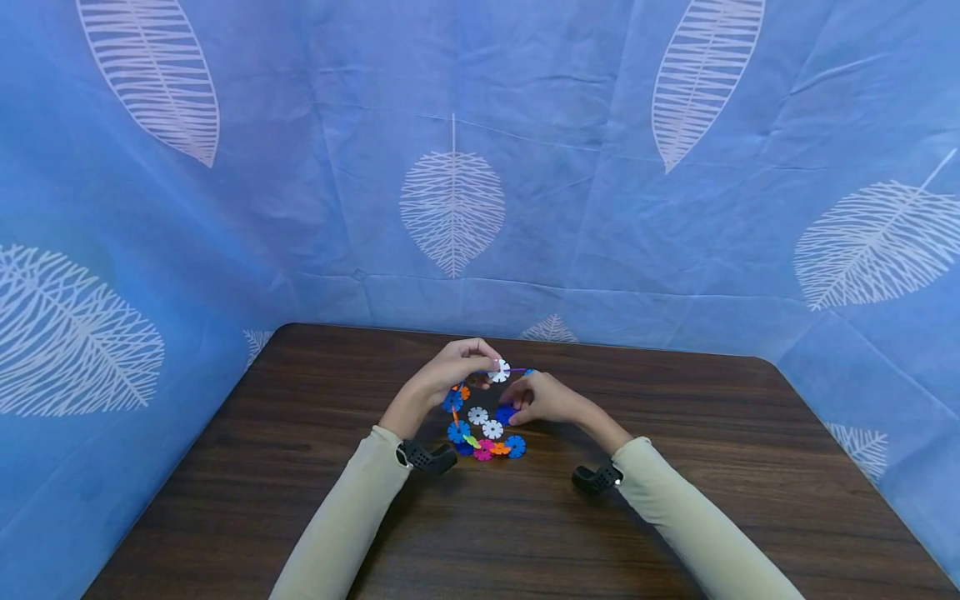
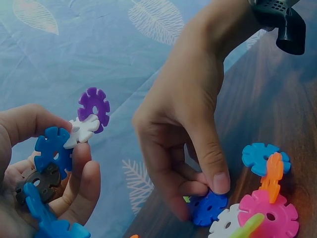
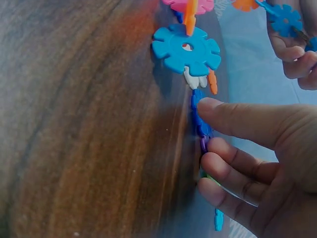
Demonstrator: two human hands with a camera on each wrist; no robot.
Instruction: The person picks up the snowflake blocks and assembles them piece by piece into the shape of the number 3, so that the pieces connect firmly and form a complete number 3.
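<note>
My left hand (image 1: 452, 369) pinches a white snowflake disc (image 2: 83, 131) between thumb and fingers, raised above the table. A purple disc (image 2: 101, 105) is joined to its far side. Down the same chain come a blue disc (image 2: 49, 144), a dark disc (image 2: 43, 184) and another blue disc (image 2: 60, 227), partly by the fingers. With thumb and fingertips, my right hand (image 1: 549, 398) pinches a dark blue disc (image 2: 210, 209) low at the table. Beside it lie a white disc (image 2: 226, 224) and a pink disc (image 2: 271, 218).
An orange disc (image 2: 271, 177) joins the pink one to a light blue disc (image 3: 185, 48). White discs (image 1: 492, 429) lie inside the curved chain. The brown table (image 1: 675, 500) meets a blue leaf-patterned cloth (image 1: 540, 208) at the back.
</note>
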